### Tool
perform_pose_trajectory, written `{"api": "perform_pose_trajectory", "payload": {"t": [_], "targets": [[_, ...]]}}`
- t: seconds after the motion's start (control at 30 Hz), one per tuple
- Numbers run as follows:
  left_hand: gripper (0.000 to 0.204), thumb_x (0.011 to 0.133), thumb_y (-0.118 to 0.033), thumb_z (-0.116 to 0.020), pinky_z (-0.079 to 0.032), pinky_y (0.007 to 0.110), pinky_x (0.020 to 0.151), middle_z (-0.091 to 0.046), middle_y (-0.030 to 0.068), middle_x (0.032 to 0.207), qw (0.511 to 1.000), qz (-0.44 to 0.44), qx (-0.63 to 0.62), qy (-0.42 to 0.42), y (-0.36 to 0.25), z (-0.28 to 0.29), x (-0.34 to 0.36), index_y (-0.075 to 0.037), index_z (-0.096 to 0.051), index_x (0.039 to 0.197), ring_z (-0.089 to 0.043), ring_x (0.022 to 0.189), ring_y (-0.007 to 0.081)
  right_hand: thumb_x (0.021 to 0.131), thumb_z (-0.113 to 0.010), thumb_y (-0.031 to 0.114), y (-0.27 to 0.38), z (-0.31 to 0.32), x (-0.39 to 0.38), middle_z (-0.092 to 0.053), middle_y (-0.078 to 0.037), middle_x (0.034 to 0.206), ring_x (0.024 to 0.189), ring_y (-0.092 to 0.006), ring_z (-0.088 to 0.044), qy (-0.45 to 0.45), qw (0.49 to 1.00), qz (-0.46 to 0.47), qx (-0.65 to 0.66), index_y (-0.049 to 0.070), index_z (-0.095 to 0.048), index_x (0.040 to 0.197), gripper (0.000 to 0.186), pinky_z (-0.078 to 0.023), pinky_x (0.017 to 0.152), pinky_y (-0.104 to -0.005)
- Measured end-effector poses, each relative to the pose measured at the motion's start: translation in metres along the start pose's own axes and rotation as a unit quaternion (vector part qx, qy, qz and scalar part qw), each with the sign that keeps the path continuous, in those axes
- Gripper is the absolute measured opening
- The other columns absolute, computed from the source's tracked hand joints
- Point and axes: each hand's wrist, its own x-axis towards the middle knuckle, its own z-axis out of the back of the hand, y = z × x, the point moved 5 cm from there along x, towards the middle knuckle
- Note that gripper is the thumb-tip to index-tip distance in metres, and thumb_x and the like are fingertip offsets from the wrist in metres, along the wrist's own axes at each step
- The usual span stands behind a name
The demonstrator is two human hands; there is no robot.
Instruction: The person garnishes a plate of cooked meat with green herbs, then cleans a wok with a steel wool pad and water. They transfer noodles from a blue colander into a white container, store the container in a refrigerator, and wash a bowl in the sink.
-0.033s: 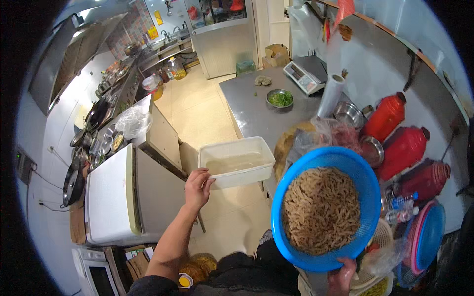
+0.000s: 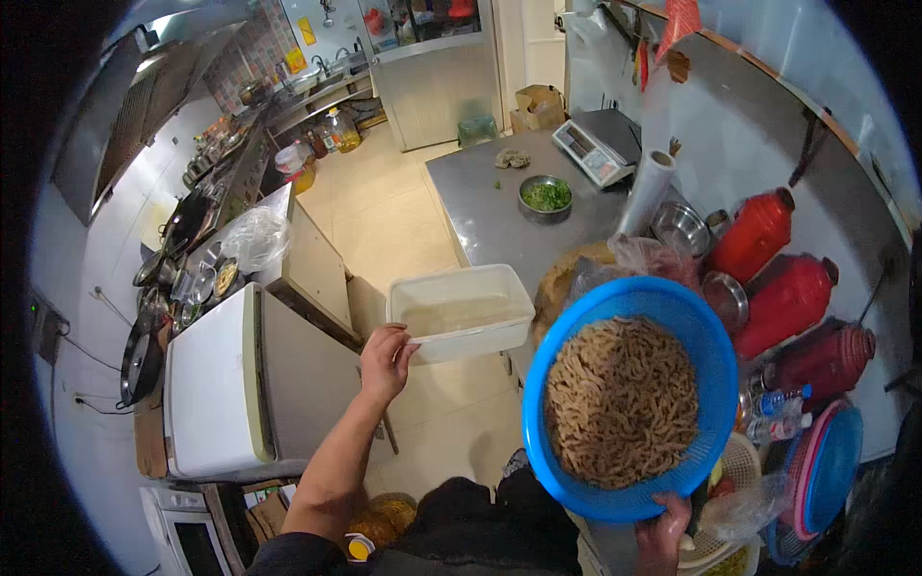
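Observation:
My left hand (image 2: 386,360) grips the near left corner of a translucent white rectangular container (image 2: 423,341), held over the floor beside the steel table, with cloudy liquid in it. My right hand (image 2: 663,528) holds the lower rim of a large blue colander (image 2: 715,403), heaped with brown strips (image 2: 619,403), perhaps meat, which I cannot identify surely. Just past the colander lie crumpled plastic bags (image 2: 639,254) and a tan sack (image 2: 567,274). A cream basket (image 2: 740,451) with vegetables is partly hidden under the colander's right side.
The steel table (image 2: 495,226) bears a bowl of greens (image 2: 545,195), a scale (image 2: 594,154), a film roll (image 2: 643,192) and red flasks (image 2: 749,230). Stacked colanders (image 2: 834,470) stand right. On the left are a white fridge (image 2: 211,384) and pans (image 2: 144,355); oil jugs (image 2: 384,528) sit low by my legs.
The blue colander and my right hand have shifted slightly up and to the left. My left hand and the white container have barely moved.

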Motion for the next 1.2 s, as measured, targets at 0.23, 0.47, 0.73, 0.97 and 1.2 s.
{"api": "perform_pose_trajectory", "payload": {"t": [0.23,0.47,0.73,0.97,1.2], "targets": [[0.015,0.077,-0.001,-0.074,-0.055,0.040,0.081,-0.066,0.0152,0.091,0.994,-0.042,-0.061,0.077,0.138,-0.106,0.129,0.001,-0.066,0.089,-0.065,0.098,0.0341,0.063,-0.062,0.005,0.002,-0.187,0.125,-0.059,-0.017,0.118,0.110,-0.0363,-0.058,0.021,0.999,0.021,0.043,-0.003,-0.046,0.134,0.073,-0.046,0.101,-0.0475],[0.012,0.078,0.002,-0.073,-0.055,0.043,0.088,-0.069,0.0128,0.101,0.921,-0.128,-0.263,0.257,0.246,-0.240,0.207,-0.001,-0.065,0.086,-0.063,0.111,0.0357,0.061,-0.061,0.004,-0.054,-0.294,0.183,-0.059,-0.017,0.119,0.114,-0.0386,-0.057,-0.058,0.988,0.125,0.064,-0.002,-0.047,0.133,0.073,-0.048,0.101,-0.0500],[0.069,0.079,-0.008,-0.073,-0.029,0.049,0.116,-0.046,0.0162,0.147,0.643,0.314,-0.640,0.281,0.239,-0.273,0.320,-0.006,-0.046,0.142,-0.036,0.141,0.0318,0.063,-0.062,0.002,-0.115,-0.344,0.260,-0.058,-0.014,0.126,0.113,-0.0342,-0.058,-0.210,0.973,0.071,0.063,-0.002,-0.046,0.135,0.075,-0.047,0.101,-0.0470],[0.066,0.072,0.008,-0.060,-0.053,0.040,0.093,-0.062,0.0174,0.125,0.566,0.427,-0.484,0.513,0.180,-0.264,0.378,0.004,-0.047,0.136,-0.061,0.114,0.0303,0.063,-0.061,-0.005,-0.100,-0.403,0.321,-0.061,-0.012,0.114,0.103,-0.0313,-0.061,-0.170,0.973,0.149,0.043,-0.001,-0.049,0.130,0.068,-0.050,0.093,-0.0446],[0.050,0.067,0.010,-0.051,-0.053,0.038,0.076,-0.067,0.0167,0.109,0.596,0.391,-0.539,0.448,0.212,-0.314,0.437,0.008,-0.059,0.117,-0.065,0.092,0.0277,0.067,-0.063,0.000,-0.094,-0.443,0.396,-0.052,-0.005,0.083,0.073,-0.0209,-0.055,-0.184,0.975,0.121,-0.008,0.003,-0.055,0.096,0.031,-0.046,0.062,-0.0347]]}}
